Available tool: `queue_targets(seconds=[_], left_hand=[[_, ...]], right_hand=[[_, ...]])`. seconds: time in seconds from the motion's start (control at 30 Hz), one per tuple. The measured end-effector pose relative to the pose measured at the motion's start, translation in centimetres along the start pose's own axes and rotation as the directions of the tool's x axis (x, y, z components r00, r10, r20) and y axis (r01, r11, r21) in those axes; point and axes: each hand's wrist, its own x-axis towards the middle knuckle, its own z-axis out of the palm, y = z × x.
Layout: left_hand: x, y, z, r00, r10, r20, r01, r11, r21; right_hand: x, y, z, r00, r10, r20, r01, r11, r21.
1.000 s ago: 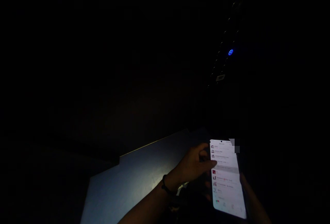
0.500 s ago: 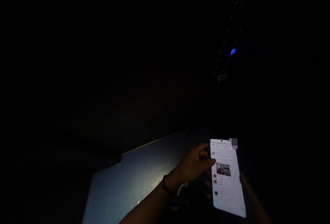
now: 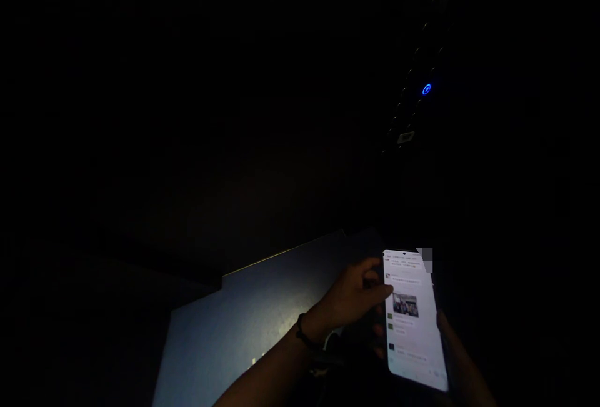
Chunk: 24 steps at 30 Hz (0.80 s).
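Dark room. Lit white-screened slim smartphone (image 3: 415,319) tilted up toward face for reading, cradled from right edge by right hand (image 3: 457,357), fingers wrapped. Left hand (image 3: 354,297), black wristband, half-curled, fingertip at screen's left edge, likely scrolling. Dark blue flat tabletop (image 3: 244,326) left of phone; blue ring light (image 3: 426,89) far above it.

Glossy glass phone (image 3: 415,319) glows above a smooth, faintly sheened dark panel (image 3: 244,326).

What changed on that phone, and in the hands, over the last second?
The phone screen switched from a list of rows to a chat page with a small photo. The left hand still has its thumb at the screen's left edge; the right hand still holds the phone's right side. The blue light shifted slightly as the view moved.
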Motion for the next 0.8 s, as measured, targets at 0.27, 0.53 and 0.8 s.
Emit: queue_targets(seconds=[0.27, 0.53, 0.8], left_hand=[[0.0, 0.1, 0.0, 1.000, 0.003, 0.006, -0.003, 1.000, 0.019], [0.1, 0.1, 0.0, 1.000, 0.012, -0.002, -0.012, 1.000, 0.028], [-0.1, 0.4, 0.3, 1.000, 0.010, 0.002, -0.010, 1.000, 0.021]], right_hand=[[1.8, -0.8, -1.5, 0.989, 0.144, -0.024, -0.143, 0.990, 0.007], [-0.2, -0.3, 0.4, 0.999, 0.028, -0.036, -0.027, 0.999, 0.034], [0.5, -0.3, 0.4, 0.998, 0.015, -0.060, -0.016, 1.000, -0.018]])
